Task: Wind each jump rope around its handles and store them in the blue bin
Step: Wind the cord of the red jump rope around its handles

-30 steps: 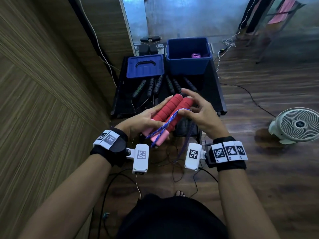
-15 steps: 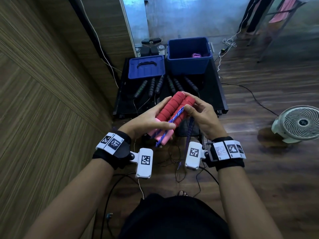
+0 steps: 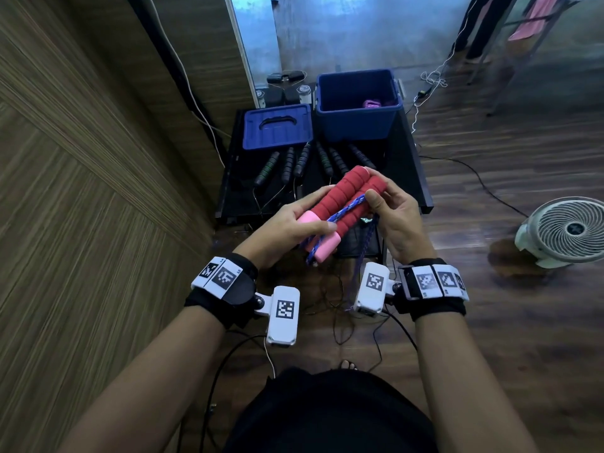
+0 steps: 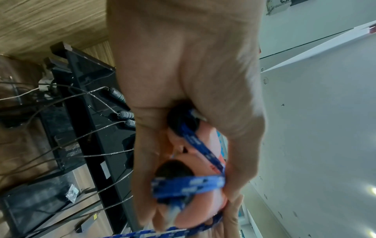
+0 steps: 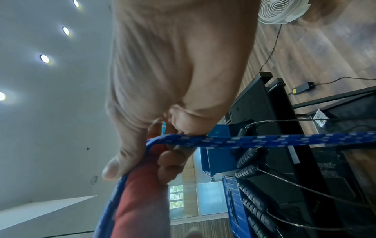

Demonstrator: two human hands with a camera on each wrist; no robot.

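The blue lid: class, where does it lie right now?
In the head view the blue lid lies flat on the black table, at its far left, just left of the blue bin and beyond the dark jump-rope handles.

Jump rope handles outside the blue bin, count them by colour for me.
Red foam handles, held: 2
Dark ribbed handles on the black table: 6
Total: 8
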